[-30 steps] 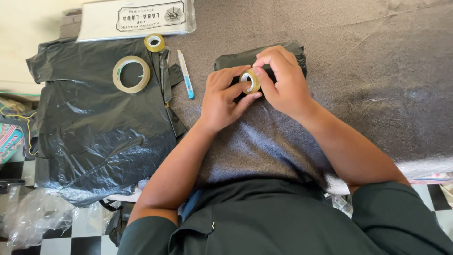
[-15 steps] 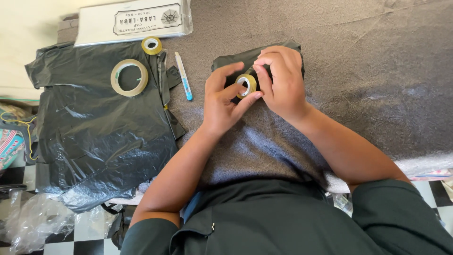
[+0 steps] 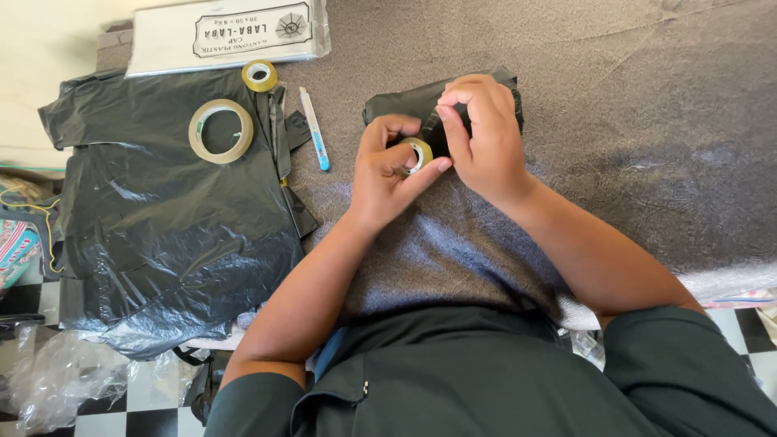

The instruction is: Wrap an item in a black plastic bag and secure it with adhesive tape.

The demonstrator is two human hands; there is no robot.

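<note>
Left hand [image 3: 384,174]: we gripped a small yellowish tape roll [image 3: 416,154] | right hand [image 3: 484,133]: fingers pinched closed at its edge | beneath: folded black plastic parcel [image 3: 405,103], grey felt counter [image 3: 615,121].

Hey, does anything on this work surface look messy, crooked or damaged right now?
Nothing looks damaged or spilled. The black plastic sheet is crumpled and hangs over the near edge of the grey surface, and a clear plastic bag lies on the checkered floor. Both hands hold a small tape roll over a black wrapped bundle.
</note>
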